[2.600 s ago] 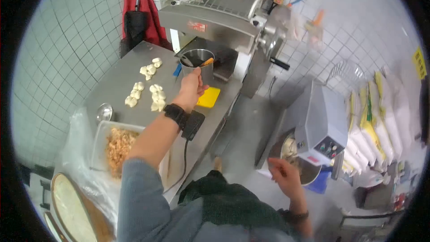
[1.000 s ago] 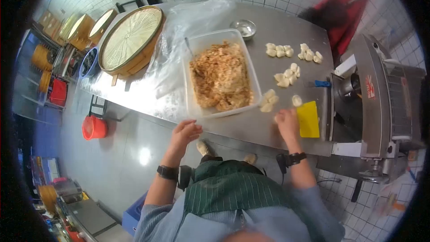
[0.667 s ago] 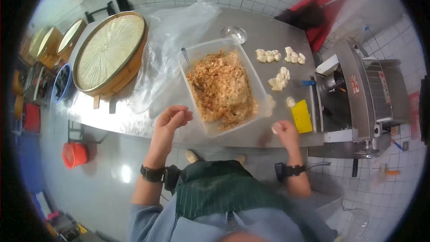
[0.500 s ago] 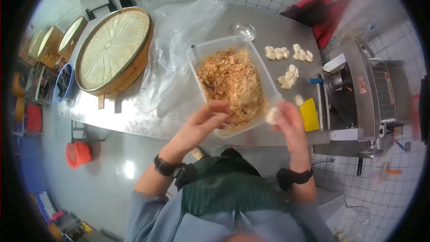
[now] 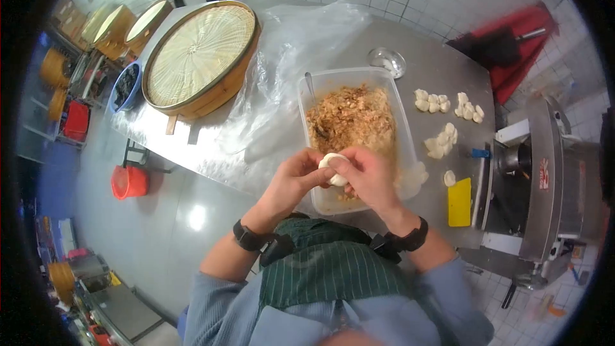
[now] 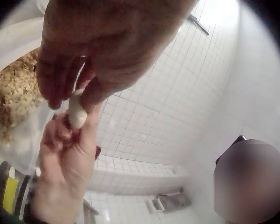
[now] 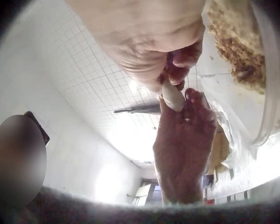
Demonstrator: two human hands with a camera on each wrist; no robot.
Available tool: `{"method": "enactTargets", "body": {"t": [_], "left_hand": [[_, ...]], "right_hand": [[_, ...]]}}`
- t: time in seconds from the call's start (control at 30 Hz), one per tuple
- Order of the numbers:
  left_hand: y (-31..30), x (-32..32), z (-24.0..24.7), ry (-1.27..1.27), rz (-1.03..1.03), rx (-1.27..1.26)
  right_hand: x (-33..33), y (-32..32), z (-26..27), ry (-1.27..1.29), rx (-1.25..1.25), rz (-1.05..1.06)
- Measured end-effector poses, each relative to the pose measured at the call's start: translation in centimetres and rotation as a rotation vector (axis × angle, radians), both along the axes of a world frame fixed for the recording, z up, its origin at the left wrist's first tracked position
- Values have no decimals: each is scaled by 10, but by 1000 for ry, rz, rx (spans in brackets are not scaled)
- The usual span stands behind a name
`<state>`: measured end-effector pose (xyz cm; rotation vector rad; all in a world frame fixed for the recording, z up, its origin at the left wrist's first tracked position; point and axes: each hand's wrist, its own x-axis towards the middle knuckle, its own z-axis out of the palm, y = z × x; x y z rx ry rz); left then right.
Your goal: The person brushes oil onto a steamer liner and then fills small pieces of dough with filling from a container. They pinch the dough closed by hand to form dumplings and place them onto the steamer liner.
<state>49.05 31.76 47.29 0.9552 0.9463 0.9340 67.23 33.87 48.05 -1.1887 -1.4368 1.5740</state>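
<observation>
Over the near edge of a clear plastic tub [image 5: 405, 129], both hands meet at a small white piece of dough [image 5: 333, 168]. My left hand [image 5: 291, 182] pinches its left side, thumb and fingers curled about it. From the other side, my right hand [image 5: 373, 179] grips it with the thumb laid on top. Both wrist views show the pale dough between the fingertips. A chunky, brownish minced filling [image 5: 352, 112] lies in the tub, with a spoon handle [image 5: 310, 83] leaning at its back left corner.
Right of the tub lie clusters of dough pieces [image 5: 442, 141] and a yellow scraper [image 5: 459, 202], beside a steel machine [image 5: 576, 173]. Behind is a metal bowl [image 5: 387, 62]. Clear plastic sheeting [image 5: 288, 70] and a bamboo steamer [image 5: 202, 54] occupy the left. A red bucket [image 5: 129, 182] stands below.
Earlier, the left hand was at a metal pot by the machine; the body then turned to the tub. The right hand lifted a dough piece from the table and brought it to the left hand.
</observation>
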Motion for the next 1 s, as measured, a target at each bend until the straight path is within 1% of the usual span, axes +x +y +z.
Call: {"method": "enactTargets", "body": {"t": [0.03,0.07,0.13,0.17,0.23,0.27,0.33,0.37,0.43,0.47,0.53,0.57,0.6,0.63,0.67,0.7,0.73,0.8,0.83,0.87,0.93,0.97,1.0], "left_hand": [[0,-2,0,8,40,-10],[-1,-8,-1,18,38,-16],[-3,-30,-2,130,90,-21],[-3,-44,-8,209,95,-51],[1,-76,-29,348,70,-103],[2,-89,-46,343,51,-103],[9,-107,-81,856,-70,-105],[10,-112,-97,833,-111,-81],[12,-112,-123,1259,-5,369],[19,-109,-128,1228,-44,400],[28,-105,-134,1256,84,759],[33,-101,-135,1232,7,747],[40,-97,-135,1217,-12,756],[49,-90,-132,1252,-88,850],[54,-86,-129,1286,-162,944],[59,-85,-136,1316,-243,911],[62,-84,-141,1306,-248,927],[61,-83,-149,1378,-259,929],[60,-81,-148,1409,-300,890],[58,-79,-148,1405,-310,885],[58,-78,-144,1406,-307,895],[58,-79,-147,1423,-298,897],[60,-80,-154,1371,-269,882]], "right_hand": [[1,4,-1,-20,8,57],[4,7,0,-10,2,56],[20,13,7,-92,84,58],[33,16,14,-135,111,1],[64,22,1,-357,293,-194],[76,19,-2,-366,288,-211],[94,10,-5,-974,632,-479],[98,2,-11,-1013,622,-514],[108,-22,-31,-1263,693,-604],[106,-36,-37,-1304,671,-639],[90,-58,-50,-1022,186,-744],[87,-60,-53,-1037,173,-766],[85,-60,-55,-783,-75,-772],[82,-62,-58,-515,-310,-765],[81,-64,-61,-516,-319,-782],[80,-65,-65,-621,-140,-796],[81,-63,-67,-725,46,-804],[84,-60,-69,-737,48,-814],[86,-62,-69,-746,42,-799],[87,-62,-70,-751,31,-799],[90,-51,-72,-734,169,-814],[94,-44,-76,-718,177,-809],[101,-36,-82,-681,224,-811]]}}
